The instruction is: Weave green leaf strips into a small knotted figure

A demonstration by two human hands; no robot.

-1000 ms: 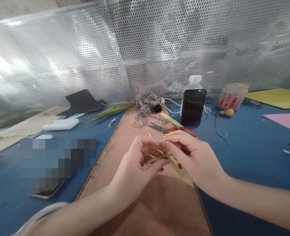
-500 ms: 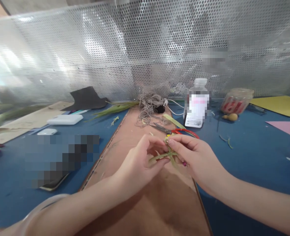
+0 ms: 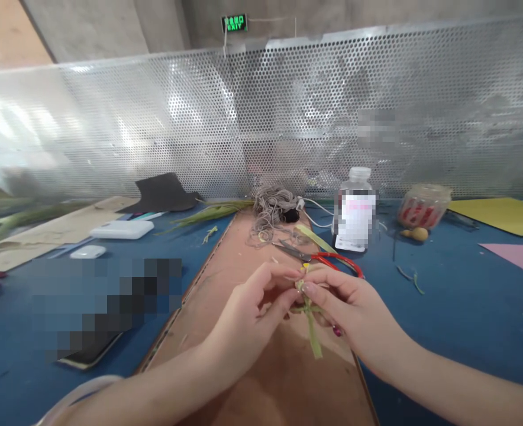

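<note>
Above the brown board [image 3: 252, 367], my left hand [image 3: 259, 307] and my right hand [image 3: 344, 302] meet fingertip to fingertip. Both pinch a small piece of woven green leaf strips [image 3: 308, 310] between thumb and fingers. One pale green strip hangs down below the fingers; part of the piece is hidden behind them. Just beyond my right hand lie red-handled scissors [image 3: 336, 258], blades toward the left. A tangle of grey cord [image 3: 273, 207] rests at the far end of the board.
Behind the cord stands a perforated metal screen [image 3: 190, 130]. A labelled bottle [image 3: 354, 216], a jar with red contents [image 3: 423, 207] and a small gourd-shaped object [image 3: 416, 234] are at the back right. White cases [image 3: 122, 229] and a blurred dark object [image 3: 93, 343] lie left.
The view has tilted up, showing an exit sign. My left thumb has moved up to the pinched piece beside my right thumb, and a strip now hangs straighter down.
</note>
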